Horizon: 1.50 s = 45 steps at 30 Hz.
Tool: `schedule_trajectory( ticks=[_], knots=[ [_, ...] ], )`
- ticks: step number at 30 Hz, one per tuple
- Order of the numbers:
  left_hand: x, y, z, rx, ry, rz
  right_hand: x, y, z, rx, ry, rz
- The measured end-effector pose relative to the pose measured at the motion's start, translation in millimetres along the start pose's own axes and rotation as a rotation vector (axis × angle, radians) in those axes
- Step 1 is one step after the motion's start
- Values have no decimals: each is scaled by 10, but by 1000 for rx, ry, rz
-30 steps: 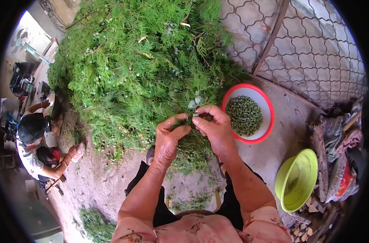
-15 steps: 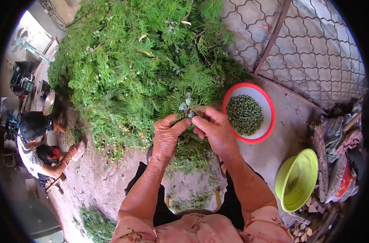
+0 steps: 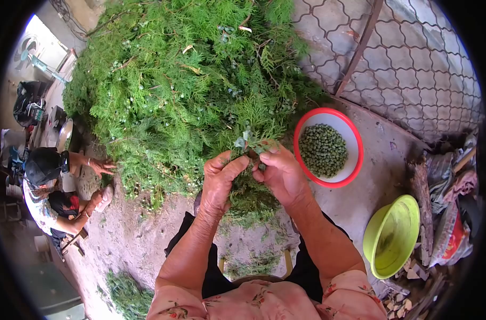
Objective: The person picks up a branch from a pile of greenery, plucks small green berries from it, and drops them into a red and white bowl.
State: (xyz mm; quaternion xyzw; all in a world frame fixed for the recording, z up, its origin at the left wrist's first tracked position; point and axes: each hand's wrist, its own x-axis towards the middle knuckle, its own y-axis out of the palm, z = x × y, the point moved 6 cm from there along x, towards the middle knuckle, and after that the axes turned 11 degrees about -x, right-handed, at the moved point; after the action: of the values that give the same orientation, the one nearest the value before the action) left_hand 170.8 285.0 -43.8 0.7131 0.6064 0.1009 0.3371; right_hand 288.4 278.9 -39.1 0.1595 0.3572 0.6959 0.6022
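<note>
My left hand (image 3: 220,181) is closed, thumb against fingers, on an evergreen sprig (image 3: 243,143) with pale blue-green cones. Close beside it, my right hand (image 3: 283,173) is closed in a pinch at the sprig's right side; its fingertips hide what lies between them. Just beyond both hands rises a large heap of cut evergreen branches (image 3: 163,96), dotted with more cones. To the right of my right hand stands a white basin with a red rim (image 3: 358,146), holding a mound of small green cones (image 3: 323,151).
A yellow-green basin (image 3: 373,240) stands tilted at the lower right, near firewood (image 3: 424,213) and piled sacks (image 3: 451,234). Wire mesh (image 3: 413,69) leans at the upper right. At the left sits another person in a black cap (image 3: 43,165), one hand reaching to the heap's edge.
My right hand has shifted slightly right, away from my left fingertips; the dark cone between them no longer shows. The other person's hand has reached out toward the branches.
</note>
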Motion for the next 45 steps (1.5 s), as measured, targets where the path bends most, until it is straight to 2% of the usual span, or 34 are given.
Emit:
schedule_trajectory(
  ticks=[1,3,5,6,8,9,11,14,16,18,19,20,21,23,27,29,33,36,41,45],
  knots=[
    [-26,-17,11,-49,-28,-54,6,-3,-6,0,-2,-1],
    [-54,-78,75,-97,-58,-107,15,-87,-33,-71,3,-143],
    [-46,-205,86,150,31,-208,28,-103,-31,-111,10,-115],
    [-42,-216,85,149,31,-208,39,-92,-29,-152,16,-83],
    [-62,-203,118,80,-151,-276,54,-90,-3,-239,2,-91],
    [-61,-250,146,79,-151,-277,59,-90,12,-326,-13,-99],
    [-27,-242,78,438,104,-82,61,-91,14,-352,-15,-91],
    [16,-286,140,280,35,-154,44,-81,41,-454,-67,-98],
    [-34,-123,6,308,16,-90,5,-51,21,-532,-115,-113],
    [-26,-122,31,336,-3,-28,-57,-92,-31,-377,-168,-302],
    [-8,-112,-42,637,265,37,-59,-102,-37,-377,-168,-303],
    [-47,-48,-94,933,537,103,-48,-114,-89,-221,-115,-268],
    [-37,-86,-61,933,537,103,-42,-115,-133,-66,-63,-231],
    [16,-185,66,64,-47,-176,-44,-109,-87,-39,-50,-185],
    [15,-216,126,-17,-27,-221,-13,-112,-66,-39,-58,-109],
    [52,-196,108,145,8,-134,2,-105,-50,-78,-69,-124],
    [-13,-5,44,99,-72,-83,8,-109,23,-227,-61,-136],
    [12,-7,14,211,35,-73,3,-138,15,-261,-48,-127],
    [-25,6,51,107,-83,-118,-25,-99,61,-291,-10,-151],
    [-26,-16,61,90,-63,-113,-14,-124,37,-380,-19,-133]
  ],
)
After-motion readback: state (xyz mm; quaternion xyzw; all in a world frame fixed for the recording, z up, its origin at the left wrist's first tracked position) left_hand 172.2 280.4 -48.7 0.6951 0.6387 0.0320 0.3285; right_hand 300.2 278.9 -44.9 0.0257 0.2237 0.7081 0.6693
